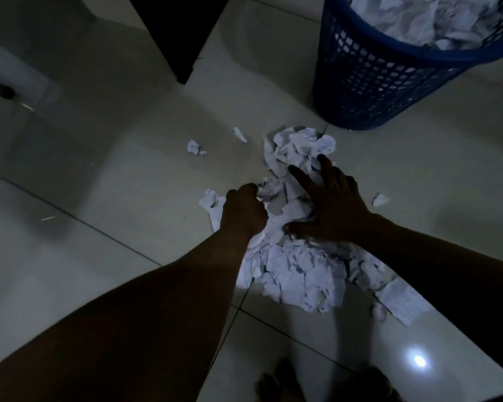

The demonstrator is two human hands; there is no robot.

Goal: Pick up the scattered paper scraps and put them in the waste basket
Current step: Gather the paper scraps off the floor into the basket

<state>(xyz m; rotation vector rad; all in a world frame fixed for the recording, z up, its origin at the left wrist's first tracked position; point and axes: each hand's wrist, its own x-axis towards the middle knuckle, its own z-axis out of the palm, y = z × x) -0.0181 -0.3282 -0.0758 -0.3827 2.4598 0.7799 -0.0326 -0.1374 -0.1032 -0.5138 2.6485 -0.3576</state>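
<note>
A heap of torn white paper scraps (299,271) lies on the pale tiled floor in dim light, stretching up to a crumpled bunch (301,145). My left hand (243,211) has its fingers curled round scraps at the heap's left side. My right hand (328,198) lies on the heap with its fingers spread and straight, pressing the paper. The blue plastic waste basket (369,82) stands at the upper right, with crumpled paper filling it to the rim.
Loose scraps lie apart from the heap: two small ones (193,147) (240,134) to the upper left, one (379,199) to the right. A dark furniture leg (174,39) stands at the top centre. My feet (279,384) show at the bottom edge.
</note>
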